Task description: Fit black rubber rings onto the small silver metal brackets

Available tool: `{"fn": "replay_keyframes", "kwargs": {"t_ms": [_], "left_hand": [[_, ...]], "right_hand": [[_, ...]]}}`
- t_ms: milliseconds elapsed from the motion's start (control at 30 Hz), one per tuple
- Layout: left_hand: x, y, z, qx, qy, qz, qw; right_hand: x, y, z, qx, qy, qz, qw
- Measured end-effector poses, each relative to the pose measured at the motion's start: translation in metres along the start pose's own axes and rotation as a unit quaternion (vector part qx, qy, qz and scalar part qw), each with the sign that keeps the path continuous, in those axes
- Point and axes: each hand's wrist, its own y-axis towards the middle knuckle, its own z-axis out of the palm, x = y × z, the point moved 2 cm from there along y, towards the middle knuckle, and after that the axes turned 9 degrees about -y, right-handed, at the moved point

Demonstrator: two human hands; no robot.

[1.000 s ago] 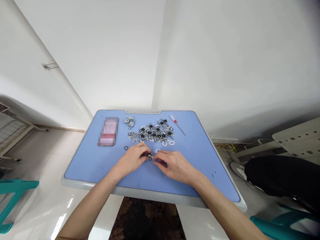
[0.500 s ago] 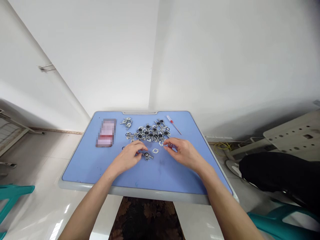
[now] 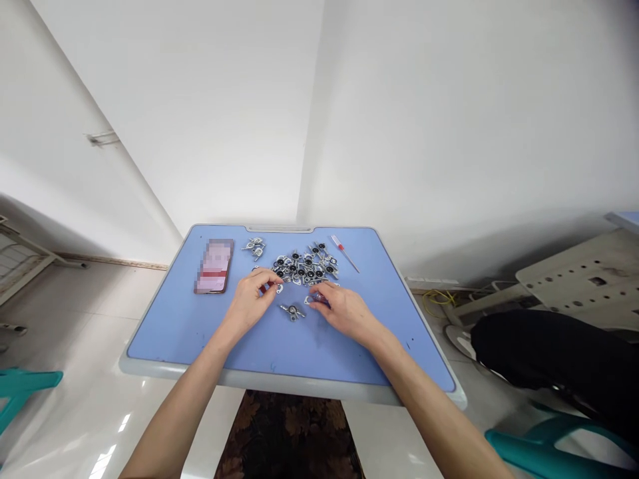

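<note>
The part, a metal piece with a dark round centre and short arms, lies on the blue table, between the hands and slightly nearer the front edge than they are. It touches neither hand. A broad stretch of blue surface separates it from the front edge.

The left hand is at the near left of the pile. Its thumb and fingers are narrow, with the left plate at their tips; whether they grip it cannot be told. The right hand has thumb and fingers closed about a clear item, too small to identify. The right plate shows at its fingertips; whether it is held cannot be told.

The pile, of metal pieces with black discs, sits just beyond the hands, well inside the table's edges. The cluster of metal pieces lies beyond it to the left, near the far edge. The phone lies inside the left edge, apart from the cluster. The screwdriver lies slanted right of the pile, its handle toward the far edge. Both forearms cross the front edge; blue surface extends outside each hand toward the side edges.
</note>
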Motion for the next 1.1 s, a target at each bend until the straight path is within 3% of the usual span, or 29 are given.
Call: {"fn": "replay_keyframes", "kwargs": {"t_ms": [267,500,867,1100], "left_hand": [[-0.004,-0.002,0.002,0.005,0.000,-0.004,1.000],[0.001,0.001,0.003,-0.013,-0.011,0.013,1.000],[0.009,0.005,0.001,-0.038,-0.025,-0.008,0.999],[0.015,0.006,0.004,-0.032,-0.029,-0.013,0.999]], "right_hand": [[0.001,0.003,-0.005,0.032,0.034,0.030,0.998],[0.005,0.008,-0.008,0.018,0.086,0.045,0.995],[0.018,0.040,-0.010,0.120,0.025,-0.065,0.990],[0.024,0.044,-0.010,0.137,0.007,-0.021,0.990]]}}
